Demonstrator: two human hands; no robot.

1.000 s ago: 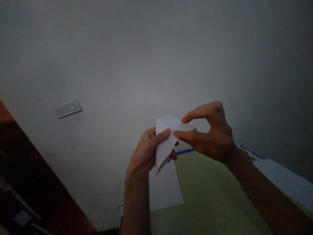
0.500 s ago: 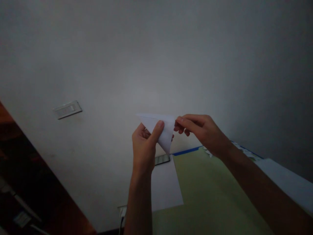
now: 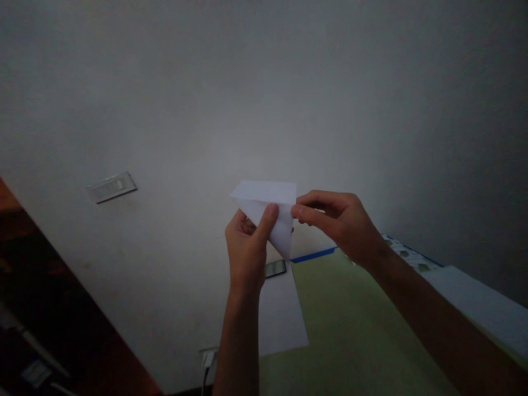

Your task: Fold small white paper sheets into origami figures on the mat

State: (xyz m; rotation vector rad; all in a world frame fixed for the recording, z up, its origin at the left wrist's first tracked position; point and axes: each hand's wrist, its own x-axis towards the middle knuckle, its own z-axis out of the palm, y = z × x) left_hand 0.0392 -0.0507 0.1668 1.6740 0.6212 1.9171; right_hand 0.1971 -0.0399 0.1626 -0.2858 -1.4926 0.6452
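A folded piece of white paper (image 3: pixel 284 223) is held up in front of the wall, with a point at its lower end and a flap standing along its top. My left hand (image 3: pixel 247 242) grips it from the left, thumb flat across the front and the other fingers behind. At the paper's right edge, my right hand (image 3: pixel 336 217) has its thumb and forefinger pinched on the edge just under the flap. The fingertips behind the paper are mostly hidden.
Below lies a table with a green cover (image 3: pixel 350 324). On it are a white sheet (image 3: pixel 282 319), a dark phone (image 3: pixel 275 268) at the sheet's far end and more white paper (image 3: pixel 482 302) at right. The wall carries a switch plate (image 3: pixel 111 188) and a plugged-in charger (image 3: pixel 208 358).
The paper's top flap has lifted and now shows as a broad band above the fold. My right thumb and forefinger have come onto the right edge; the left hand keeps its grip.
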